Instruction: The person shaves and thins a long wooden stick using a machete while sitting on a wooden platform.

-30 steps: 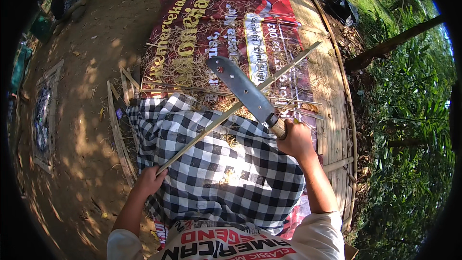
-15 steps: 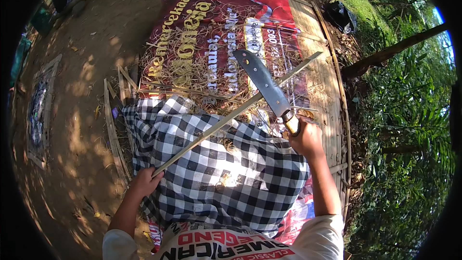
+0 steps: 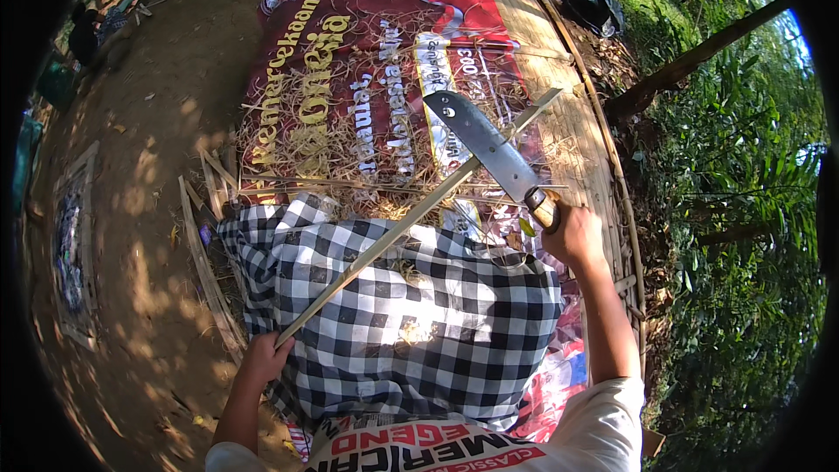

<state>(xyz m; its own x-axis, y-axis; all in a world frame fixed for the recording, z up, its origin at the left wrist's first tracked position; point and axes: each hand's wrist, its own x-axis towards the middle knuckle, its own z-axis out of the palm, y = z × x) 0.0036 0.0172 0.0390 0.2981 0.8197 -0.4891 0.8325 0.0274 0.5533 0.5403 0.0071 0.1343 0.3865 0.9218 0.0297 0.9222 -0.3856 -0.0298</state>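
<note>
A long, narrow bamboo strip (image 3: 376, 247) slants up from lower left to upper right across my lap. Its near end is in the closed fingers of my left hand (image 3: 265, 357). My right hand (image 3: 575, 232) is wrapped round the wooden handle of a machete (image 3: 491, 156). The dark, broad blade points away to the upper left and crosses the strip near the strip's far part. Beneath both, a black and white checked cloth (image 3: 419, 332) covers my legs, with a few shavings on it.
A red printed banner (image 3: 384, 22) strewn with thin curly shavings lies on a bamboo platform (image 3: 555, 122). Several bamboo pieces (image 3: 205, 267) lie on the dirt at the left. A black plastic bag (image 3: 594, 7), a slanting pole (image 3: 699, 57) and green plants stand at the right.
My right hand and the machete have shifted slightly right and nearer to me, and the blade has tilted. The left hand still grips the strip. The whole view has turned a little.
</note>
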